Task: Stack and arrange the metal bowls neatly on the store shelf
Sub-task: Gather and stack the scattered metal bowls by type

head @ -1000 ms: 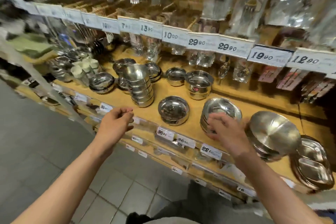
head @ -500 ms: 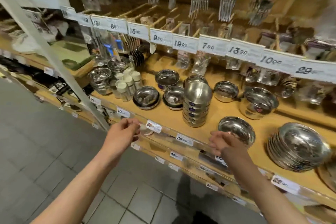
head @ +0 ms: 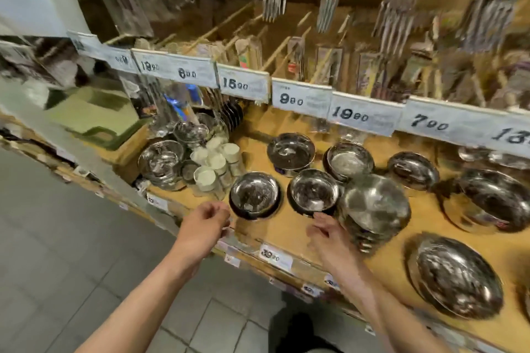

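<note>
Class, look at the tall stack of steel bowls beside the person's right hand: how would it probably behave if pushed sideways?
The stack of bowls looks tall for its base, so it may well tip. Its polished steel probably slides easily on the wooden shelf. Nested bowls could shift apart.

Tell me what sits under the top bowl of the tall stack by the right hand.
Under the top bowl more metal bowls are nested; only their rims show, blurred, so a count is unsafe. The right hand covers the stack's lower left edge, and the wooden shelf beneath is hidden.
</note>
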Available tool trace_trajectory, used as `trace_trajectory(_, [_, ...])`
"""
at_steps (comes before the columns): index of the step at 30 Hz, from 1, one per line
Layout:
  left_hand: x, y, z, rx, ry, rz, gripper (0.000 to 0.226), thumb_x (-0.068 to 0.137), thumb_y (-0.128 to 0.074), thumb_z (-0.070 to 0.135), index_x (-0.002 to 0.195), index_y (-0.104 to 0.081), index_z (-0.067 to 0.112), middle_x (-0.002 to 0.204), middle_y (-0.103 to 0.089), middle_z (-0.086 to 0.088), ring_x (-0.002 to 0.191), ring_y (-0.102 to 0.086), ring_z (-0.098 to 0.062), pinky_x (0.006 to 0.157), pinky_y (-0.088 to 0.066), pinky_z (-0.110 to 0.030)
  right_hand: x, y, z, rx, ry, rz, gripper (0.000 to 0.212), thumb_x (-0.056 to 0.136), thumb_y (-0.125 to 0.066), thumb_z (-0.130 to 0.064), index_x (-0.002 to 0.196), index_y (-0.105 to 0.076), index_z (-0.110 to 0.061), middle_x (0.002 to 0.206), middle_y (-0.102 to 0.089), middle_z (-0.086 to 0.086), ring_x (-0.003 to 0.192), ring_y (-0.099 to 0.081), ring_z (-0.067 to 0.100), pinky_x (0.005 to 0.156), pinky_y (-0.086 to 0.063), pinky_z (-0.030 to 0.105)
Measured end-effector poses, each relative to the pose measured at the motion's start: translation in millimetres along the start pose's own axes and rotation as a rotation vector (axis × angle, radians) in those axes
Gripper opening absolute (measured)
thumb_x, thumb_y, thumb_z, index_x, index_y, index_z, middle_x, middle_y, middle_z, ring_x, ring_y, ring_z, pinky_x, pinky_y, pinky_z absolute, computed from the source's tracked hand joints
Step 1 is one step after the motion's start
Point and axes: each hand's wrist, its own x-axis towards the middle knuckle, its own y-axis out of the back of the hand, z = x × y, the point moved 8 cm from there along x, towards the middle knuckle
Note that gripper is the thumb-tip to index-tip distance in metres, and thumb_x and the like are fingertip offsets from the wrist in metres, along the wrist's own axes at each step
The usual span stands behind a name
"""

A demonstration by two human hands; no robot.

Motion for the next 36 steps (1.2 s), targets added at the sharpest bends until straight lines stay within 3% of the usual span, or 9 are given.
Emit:
trace_trajectory(3, [28.8, 0.4, -0.2, 0.055, 0.021, -0.006, 0.011, 0.097, -0.061, 0.022, 0.089, -0.068, 0.019, 0.075, -0.071, 0.005, 0.080, -0.067, -0.022, 0.092, -0.055, -0.051, 15.5, -21.3, -16.1, -0.076, 0.013, 0.024, 0.038, 0.100, -0.057, -0.030, 0.137, -0.050, -0.028, 0.116, -0.062, -0.007, 0.100, -0.060, 0.013, 0.085, -0.046, 0.031])
trace_trajectory(6, [50.9, -13.0, -7.5, 0.124, 0.065, -0.063, 0.012, 0.092, -0.066, 0.023, 0.104, -0.065, 0.026, 0.100, -0.075, 0.004, 0.099, -0.070, -0.023, 0.097, -0.055, -0.049, 26.5, -27.5, -18.3, -0.114, -0.010, 0.067, 0.048, 0.099, -0.058, -0.030, 0.145, -0.045, -0.026, 0.131, -0.058, -0.003, 0.114, -0.056, 0.013, 0.095, -0.041, 0.031])
trace_trajectory(9, [75.3, -27.7, -8.3, 0.246, 0.016, -0.117, 0.010, 0.092, -0.067, 0.028, 0.092, -0.059, 0.034, 0.091, -0.068, 0.019, 0.091, -0.068, -0.012, 0.078, -0.056, -0.031, 35.9, -36.0, -13.2, -0.135, -0.050, 0.112, 0.044, 0.098, -0.058, -0.034, 0.141, -0.050, -0.028, 0.125, -0.064, -0.005, 0.112, -0.061, 0.013, 0.101, -0.047, 0.038])
trace_trajectory(12, [94.1, -41.8, -4.2, 0.457, -0.109, -0.170, 0.011, 0.096, -0.063, 0.027, 0.088, -0.069, 0.024, 0.084, -0.072, 0.011, 0.079, -0.069, -0.011, 0.058, -0.044, -0.015, 37.1, -46.3, 2.1, -0.184, -0.129, 0.181, 0.018, 0.096, -0.058, -0.041, 0.114, -0.056, -0.043, 0.098, -0.065, -0.025, 0.089, -0.061, -0.011, 0.077, -0.047, 0.018])
trace_trajectory(18, [115.0, -46.2, -3.1, 0.530, -0.194, -0.143, 0.023, 0.094, -0.065, 0.019, 0.116, -0.067, 0.015, 0.112, -0.073, -0.005, 0.102, -0.069, -0.027, 0.084, -0.049, -0.028, 45.4, -73.9, 15.8, -0.032, -0.194, 0.202, 0.014, 0.088, -0.057, -0.041, 0.100, -0.061, -0.035, 0.095, -0.067, -0.015, 0.094, -0.062, 0.014, 0.088, -0.050, 0.037])
trace_trajectory(26, [112.6, -47.5, 1.3, 0.409, -0.112, -0.176, 0.032, 0.081, -0.076, 0.011, 0.096, -0.053, 0.026, 0.087, -0.064, 0.011, 0.081, -0.061, -0.015, 0.059, -0.041, -0.020, 57.7, -102.4, 17.8, 0.367, -0.248, 0.186, 0.014, 0.100, -0.061, -0.019, 0.113, -0.062, -0.023, 0.113, -0.073, 0.001, 0.103, -0.072, 0.018, 0.090, -0.061, 0.040])
trace_trajectory(29, [107.7, -38.4, 0.2, 0.335, -0.068, -0.194, 0.033, 0.079, -0.074, 0.007, 0.085, -0.051, 0.030, 0.083, -0.066, 0.012, 0.080, -0.064, -0.018, 0.066, -0.046, -0.030, 54.8, -108.9, 20.3, 0.467, -0.261, 0.171, 0.028, 0.098, -0.064, -0.019, 0.125, -0.059, -0.017, 0.119, -0.072, 0.004, 0.107, -0.072, 0.019, 0.091, -0.061, 0.040])
trace_trajectory(32, [104.9, -21.6, -0.2, 0.277, -0.054, -0.160, 0.029, 0.079, -0.072, 0.005, 0.084, -0.055, 0.028, 0.081, -0.068, 0.009, 0.076, -0.063, -0.016, 0.067, -0.050, -0.032, 54.3, -113.7, 18.4, 0.583, -0.244, 0.140, 0.040, 0.096, -0.068, -0.030, 0.132, -0.057, -0.014, 0.126, -0.070, 0.006, 0.113, -0.070, 0.022, 0.092, -0.060, 0.046])
trace_trajectory(36, [102.4, -7.1, -1.5, 0.136, 0.004, -0.180, 0.029, 0.081, -0.070, -0.001, 0.092, -0.061, 0.025, 0.083, -0.072, 0.001, 0.075, -0.069, -0.023, 0.075, -0.063, -0.052, 55.7, -117.3, 13.0, 0.620, -0.195, 0.070, 0.055, 0.091, -0.060, -0.061, 0.137, -0.058, -0.032, 0.132, -0.068, -0.006, 0.123, -0.063, 0.018, 0.091, -0.059, 0.053])
